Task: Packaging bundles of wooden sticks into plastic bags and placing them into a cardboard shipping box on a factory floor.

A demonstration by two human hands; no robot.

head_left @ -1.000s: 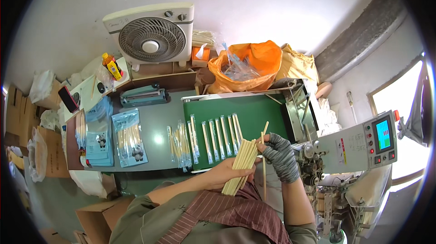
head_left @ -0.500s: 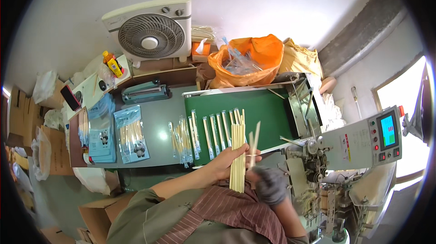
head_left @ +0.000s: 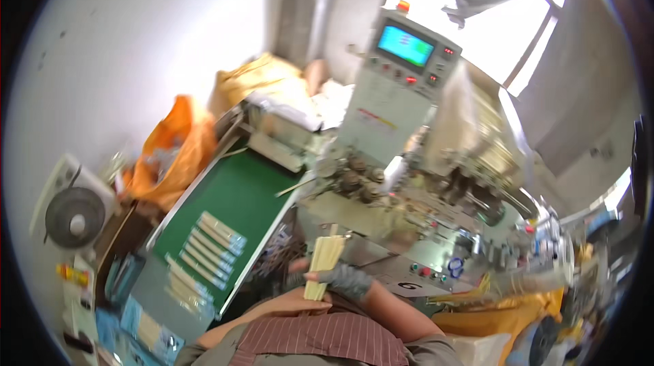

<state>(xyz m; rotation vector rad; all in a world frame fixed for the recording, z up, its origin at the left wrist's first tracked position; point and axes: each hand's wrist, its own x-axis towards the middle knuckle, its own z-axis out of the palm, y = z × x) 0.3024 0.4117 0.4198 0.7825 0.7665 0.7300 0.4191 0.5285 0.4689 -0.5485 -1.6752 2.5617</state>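
Observation:
A bundle of pale wooden chopsticks (head_left: 325, 260) stands nearly upright in front of my apron, close to my body. My right hand (head_left: 349, 281), in a grey glove with bare fingertips, wraps across the front of the bundle from the right. Bare and low, my left hand (head_left: 300, 302) grips the lower end from the left; part of it is blurred. Wrapped chopsticks (head_left: 206, 249) lie in a slanting row on the green conveyor belt (head_left: 235, 185), left of my hands. More wrapped ones (head_left: 182, 287) are heaped at the belt's near end.
Ahead stands a packing machine with a control box (head_left: 402, 73) and lit screen; its rollers and metal parts stretch right. An orange bag (head_left: 174, 155) sits beyond the belt. At far left are a fan (head_left: 75, 219) and blue packs (head_left: 146, 328). A yellow sack (head_left: 504, 318) lies at lower right.
My view has swung right toward the machine. My gloved right hand, earlier beside the bundle with a few loose chopsticks, is now around the bundle. My left hand still holds it.

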